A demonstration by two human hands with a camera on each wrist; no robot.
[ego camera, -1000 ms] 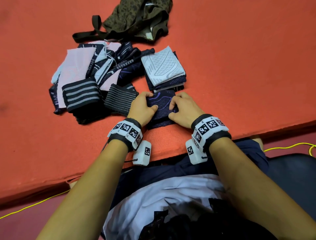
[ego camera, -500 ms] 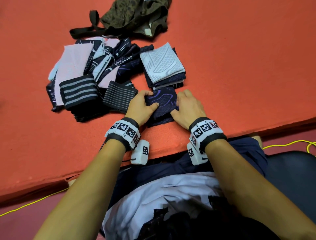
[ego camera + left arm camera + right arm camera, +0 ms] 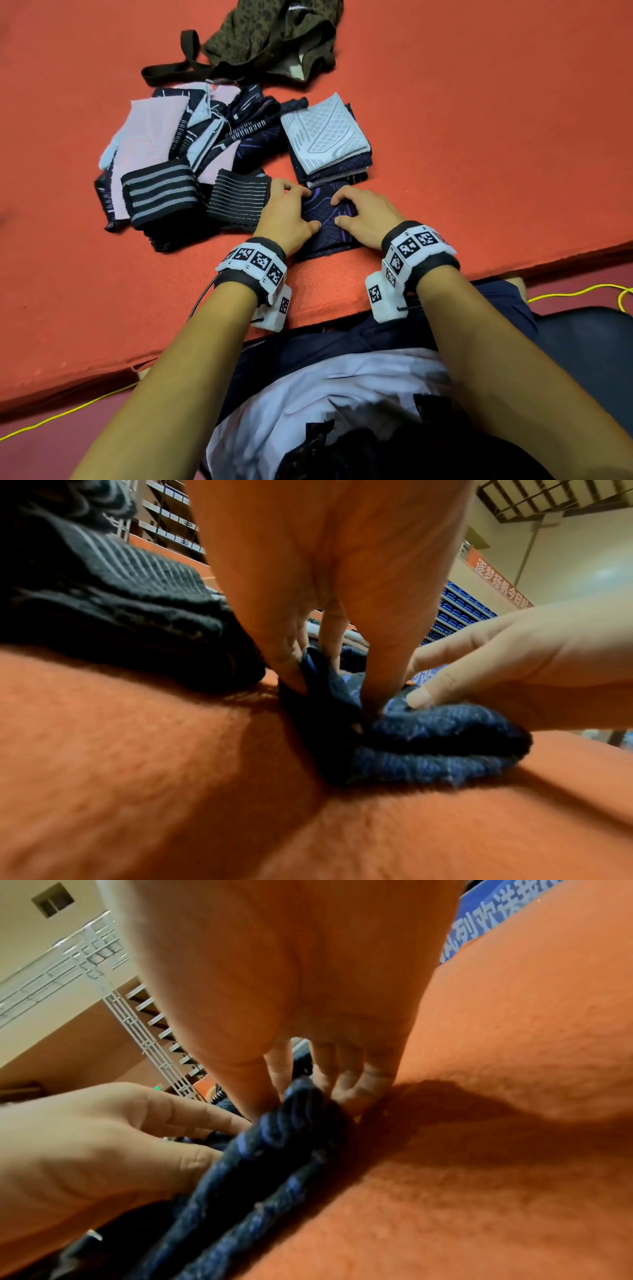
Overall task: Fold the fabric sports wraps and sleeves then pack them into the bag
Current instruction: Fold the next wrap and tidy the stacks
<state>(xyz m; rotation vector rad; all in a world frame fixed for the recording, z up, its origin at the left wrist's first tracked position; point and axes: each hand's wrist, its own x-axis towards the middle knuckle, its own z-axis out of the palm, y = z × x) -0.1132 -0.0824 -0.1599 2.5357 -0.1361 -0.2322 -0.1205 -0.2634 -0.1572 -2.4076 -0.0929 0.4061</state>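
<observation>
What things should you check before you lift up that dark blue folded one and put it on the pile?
1. Both hands on the dark blue sleeve: ok. The left hand and right hand pinch it from each side.
2. Fold layers together: ok. The left wrist view shows stacked layers pinched by the fingers.
3. Folded stack ready to take it: ok. It sits just beyond the sleeve, with a flat grey top.
4. Path to the stack free: ok, nothing lies between.
5. Bag open for packing: cannot tell. It lies crumpled at the far end.
6. Unfolded pile out of the way: ok, it lies to the left.
</observation>
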